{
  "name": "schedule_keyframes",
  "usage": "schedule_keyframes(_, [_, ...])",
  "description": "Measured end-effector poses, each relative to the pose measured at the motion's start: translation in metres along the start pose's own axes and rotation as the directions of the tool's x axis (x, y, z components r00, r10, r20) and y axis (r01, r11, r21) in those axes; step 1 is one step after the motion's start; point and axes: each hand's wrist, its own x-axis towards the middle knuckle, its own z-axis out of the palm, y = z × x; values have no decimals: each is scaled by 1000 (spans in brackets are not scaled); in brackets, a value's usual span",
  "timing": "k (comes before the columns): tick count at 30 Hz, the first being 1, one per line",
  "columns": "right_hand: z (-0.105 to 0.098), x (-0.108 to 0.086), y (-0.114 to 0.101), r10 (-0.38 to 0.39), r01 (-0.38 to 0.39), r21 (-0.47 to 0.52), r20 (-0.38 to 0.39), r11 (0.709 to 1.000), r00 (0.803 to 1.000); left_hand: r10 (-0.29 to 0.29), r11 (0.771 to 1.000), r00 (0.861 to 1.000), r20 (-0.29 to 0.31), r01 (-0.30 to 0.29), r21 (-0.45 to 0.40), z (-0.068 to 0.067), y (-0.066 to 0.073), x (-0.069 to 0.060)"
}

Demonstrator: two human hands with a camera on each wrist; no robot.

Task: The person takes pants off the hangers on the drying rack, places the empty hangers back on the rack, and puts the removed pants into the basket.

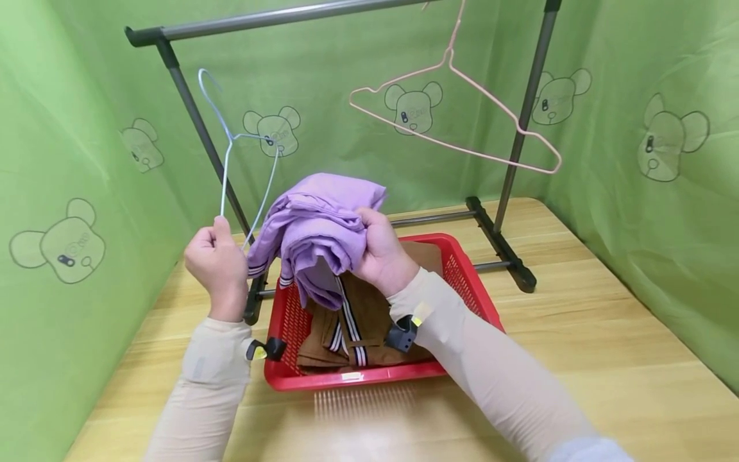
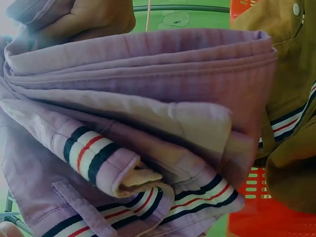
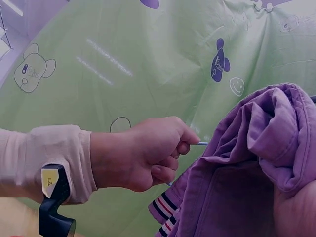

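My left hand [image 1: 222, 269] grips a light-blue wire hanger [image 1: 224, 179] near its lower end, hook pointing up, left of the basket. A purple garment [image 1: 320, 224] with dark-and-white striped trim is bunched in folds, and my right hand [image 1: 385, 253] holds it from its right side above the red basket. In the left wrist view the garment's folded layers and striped edges [image 2: 91, 153] fill the foreground. The right wrist view shows the left hand [image 3: 153, 153] with its fingers curled round the hanger wire, beside the purple cloth [image 3: 237, 148].
The red plastic basket [image 1: 306, 383] on the wooden table [image 1: 589, 333] contains brown clothing [image 1: 375, 321] with striped trim. Behind it stands a grey metal rack [image 1: 277, 18], with a pink hanger [image 1: 427, 138] hanging at its right. Green printed curtains [image 1: 358, 77] enclose the table.
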Motion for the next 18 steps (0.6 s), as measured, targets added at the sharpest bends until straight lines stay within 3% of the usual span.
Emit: schedule_keyframes(18, [-1,3,13,7,-7,37,6,999,1000,-6,999,1000,-1,6,-38,-6,3,7])
